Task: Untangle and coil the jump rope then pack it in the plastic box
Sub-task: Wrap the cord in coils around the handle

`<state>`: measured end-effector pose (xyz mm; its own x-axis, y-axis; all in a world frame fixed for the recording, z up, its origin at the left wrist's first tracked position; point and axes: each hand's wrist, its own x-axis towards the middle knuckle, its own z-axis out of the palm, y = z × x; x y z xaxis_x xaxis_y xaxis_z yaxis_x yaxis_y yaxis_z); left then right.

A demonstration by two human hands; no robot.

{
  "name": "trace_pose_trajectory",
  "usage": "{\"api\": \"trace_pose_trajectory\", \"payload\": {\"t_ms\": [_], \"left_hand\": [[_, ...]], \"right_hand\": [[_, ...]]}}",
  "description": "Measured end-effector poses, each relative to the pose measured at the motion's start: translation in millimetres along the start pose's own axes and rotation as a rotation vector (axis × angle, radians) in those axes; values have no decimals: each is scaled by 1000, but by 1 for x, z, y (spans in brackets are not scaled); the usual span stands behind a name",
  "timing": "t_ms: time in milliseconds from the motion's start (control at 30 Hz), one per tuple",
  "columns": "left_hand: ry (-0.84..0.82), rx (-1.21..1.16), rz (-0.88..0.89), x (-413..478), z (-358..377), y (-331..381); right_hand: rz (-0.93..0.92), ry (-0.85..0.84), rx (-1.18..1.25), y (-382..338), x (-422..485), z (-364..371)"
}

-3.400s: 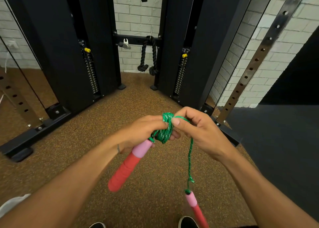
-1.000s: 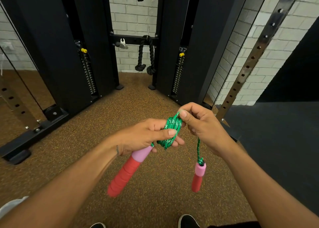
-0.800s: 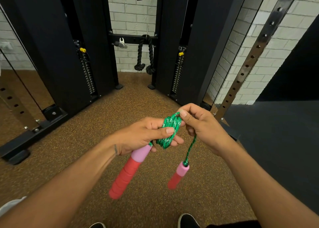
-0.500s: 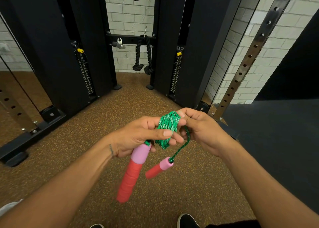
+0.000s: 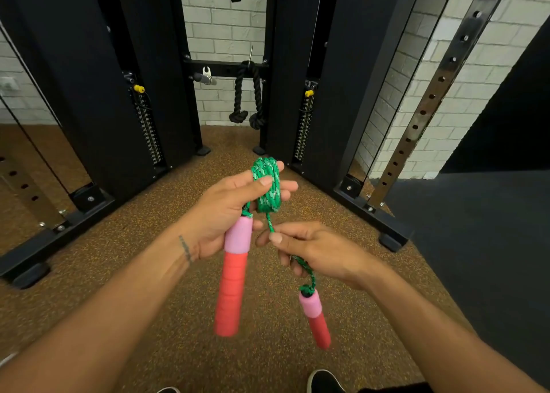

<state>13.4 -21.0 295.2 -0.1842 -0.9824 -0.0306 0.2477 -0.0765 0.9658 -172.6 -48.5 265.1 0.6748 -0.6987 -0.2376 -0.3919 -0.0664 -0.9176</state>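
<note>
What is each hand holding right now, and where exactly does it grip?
The left hand pinches the green rope coil under its thumb, one handle against its palm. The right hand pinches the loose rope strand; the other handle dangles.

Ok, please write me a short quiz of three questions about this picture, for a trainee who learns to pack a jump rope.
1. True or false: the green rope coil is held in the left hand.
2. What does the right hand pinch?
A. a red handle
B. the loose rope strand
C. the black climbing rope
3. Fill in: the second handle hangs ____ the right hand.

Key: 1 true; 2 B; 3 below.
</note>
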Motion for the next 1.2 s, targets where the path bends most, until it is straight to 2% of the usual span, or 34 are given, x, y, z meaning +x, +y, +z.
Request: {"api": "trace_pose_trajectory", "payload": {"t_ms": [200,300,400,633,933,1033,1133,1200], "left_hand": [[49,374,-41,0,-12,1],[21,549,-80,0,-9,-7],[-56,611,-131,-1,-4,-12],[-295,305,-323,-8,-1,-5],[-465,169,-300,-9,-4,-7],[-465,58,-251,-9,-2,-10],[-428,-55,-215,-9,0,-11],[-431,-131,-202,-8,1,-12]], "right_hand": [[-80,3,-3,-11,-7,-9],[-163,24,28,-13,-11,-11],[-219,84,30,-14,-11,-11],[-310,297,10,-9,-9,-21],[-219,237,188,-8,-7,-24],[-140,168,313,-6,-3,-16],[-82,233,462,-7,0,-12],[-81,217,508,-8,1,-13]]}}
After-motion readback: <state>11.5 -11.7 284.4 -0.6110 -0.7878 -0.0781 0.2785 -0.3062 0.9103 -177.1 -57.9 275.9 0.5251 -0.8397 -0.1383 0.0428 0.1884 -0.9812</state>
